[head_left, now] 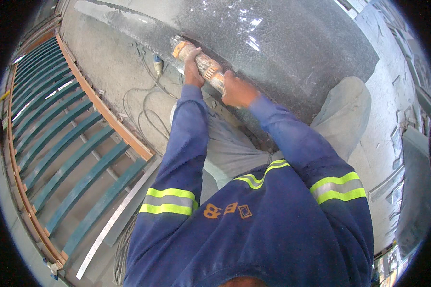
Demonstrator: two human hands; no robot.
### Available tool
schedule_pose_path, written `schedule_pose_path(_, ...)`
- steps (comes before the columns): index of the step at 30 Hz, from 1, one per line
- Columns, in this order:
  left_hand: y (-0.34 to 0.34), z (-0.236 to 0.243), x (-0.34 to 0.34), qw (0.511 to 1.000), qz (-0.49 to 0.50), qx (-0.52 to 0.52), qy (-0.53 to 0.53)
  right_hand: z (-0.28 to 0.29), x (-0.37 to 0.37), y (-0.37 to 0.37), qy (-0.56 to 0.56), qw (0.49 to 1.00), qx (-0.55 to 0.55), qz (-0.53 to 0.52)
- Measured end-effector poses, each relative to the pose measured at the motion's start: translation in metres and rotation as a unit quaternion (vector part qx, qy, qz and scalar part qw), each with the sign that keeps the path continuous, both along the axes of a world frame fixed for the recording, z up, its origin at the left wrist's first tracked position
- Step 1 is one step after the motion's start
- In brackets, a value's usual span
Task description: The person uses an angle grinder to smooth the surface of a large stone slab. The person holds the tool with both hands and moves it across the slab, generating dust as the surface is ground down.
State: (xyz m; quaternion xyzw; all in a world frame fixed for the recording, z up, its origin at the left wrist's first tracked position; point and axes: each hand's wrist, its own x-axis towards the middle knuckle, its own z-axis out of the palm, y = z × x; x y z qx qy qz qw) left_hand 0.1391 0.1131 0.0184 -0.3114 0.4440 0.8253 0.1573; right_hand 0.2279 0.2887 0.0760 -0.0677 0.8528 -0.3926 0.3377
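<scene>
An orange, dust-covered power tool, apparently a grinder, lies diagonally along the edge of a dark grey speckled slab. My left hand is closed round its front part, just behind the metal head. My right hand grips its rear body, fingers wrapped round it. The head rests at or just over a narrow grey edge strip that runs toward the upper left; I cannot tell whether it touches. My knees in pale grey trousers are on either side, the right one against the slab.
A blue-and-white plug connector and loose cables lie on the dusty floor left of me. A frame of teal slats with orange rails fills the left side, beside a pale metal strip. Grey panels stand at right.
</scene>
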Motion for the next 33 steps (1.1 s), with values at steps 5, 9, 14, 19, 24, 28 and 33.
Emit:
schedule_pose_path(5,0.002,0.006,-0.006,0.999,-0.003,-0.010,-0.038,0.004,-0.005,-0.002,0.007,1.000,-0.003,-0.006)
schedule_pose_path(9,0.001,0.008,-0.002,1.000,-0.007,-0.007,-0.023,0.008,-0.003,0.000,-0.014,1.000,-0.001,0.007)
schedule_pose_path(14,0.017,0.026,0.008,0.999,0.009,-0.027,-0.018,0.018,0.004,0.007,-0.022,1.000,0.017,0.007)
schedule_pose_path(19,0.015,0.021,0.012,0.999,0.009,-0.015,-0.030,0.021,0.007,0.007,-0.014,0.999,0.031,0.006)
schedule_pose_path(24,0.005,0.007,0.001,1.000,-0.004,-0.013,-0.017,0.011,0.000,0.004,0.003,1.000,-0.007,-0.006)
schedule_pose_path(28,0.005,0.007,-0.006,1.000,0.000,-0.020,-0.021,0.000,-0.005,-0.003,0.015,1.000,-0.002,-0.009)
schedule_pose_path(33,0.006,0.014,0.000,0.999,-0.006,-0.013,-0.034,0.016,0.000,0.003,0.017,1.000,0.004,0.000)
